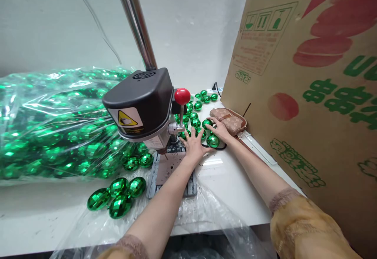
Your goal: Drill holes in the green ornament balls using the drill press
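Observation:
My left hand is spread wide over the table, just right of the small drill press, its fingertips beside several shiny green faceted baubles. My right hand reaches in from the right, thumb and fingers closed around one green bauble. Just below those fingers lies another green bauble. The press has a red-knobbed lever and a metal base plate scattered with dark shavings, partly hidden by my left forearm.
A large clear bag packed with green baubles fills the left. Several loose baubles sit in front of it. A brown patterned pouch lies against a tall cardboard box on the right. Clear plastic film hangs over the front edge.

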### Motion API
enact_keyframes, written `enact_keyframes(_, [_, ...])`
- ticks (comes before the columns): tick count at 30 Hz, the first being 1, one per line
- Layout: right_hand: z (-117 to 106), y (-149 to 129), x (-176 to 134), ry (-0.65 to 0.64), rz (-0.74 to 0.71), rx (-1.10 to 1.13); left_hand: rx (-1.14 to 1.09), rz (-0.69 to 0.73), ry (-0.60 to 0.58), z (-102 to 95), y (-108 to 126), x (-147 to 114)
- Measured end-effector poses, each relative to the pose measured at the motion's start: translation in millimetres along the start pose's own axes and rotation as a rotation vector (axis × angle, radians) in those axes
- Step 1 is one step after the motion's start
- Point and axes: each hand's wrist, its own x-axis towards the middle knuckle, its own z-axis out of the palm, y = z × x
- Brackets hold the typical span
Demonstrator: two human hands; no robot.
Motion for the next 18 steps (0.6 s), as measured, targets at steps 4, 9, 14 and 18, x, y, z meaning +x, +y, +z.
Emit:
enact_keyframes(4, [4.5,-1.2,-15.5,0.071,0.055,0.191,-0.020,0.053,0.007,1.0,-5.1,8.8])
enact_keyframes(9, [14.4,-6.1,-26.4,0.143,0.113,0.406,-0.073,0.056,0.047,1.8,-8.9,13.8])
enact_keyframes(14, [18.9,-11.2,-30.1,0.153,0.176,0.636,-0.191,0.118,0.123,5.7,-8.4,11.5])
enact_keyframes(18, [21.3,-18.1,-29.3,0.152,0.203,0.772,-0.295,0.095,0.260,12.2,-3.7,11.1])
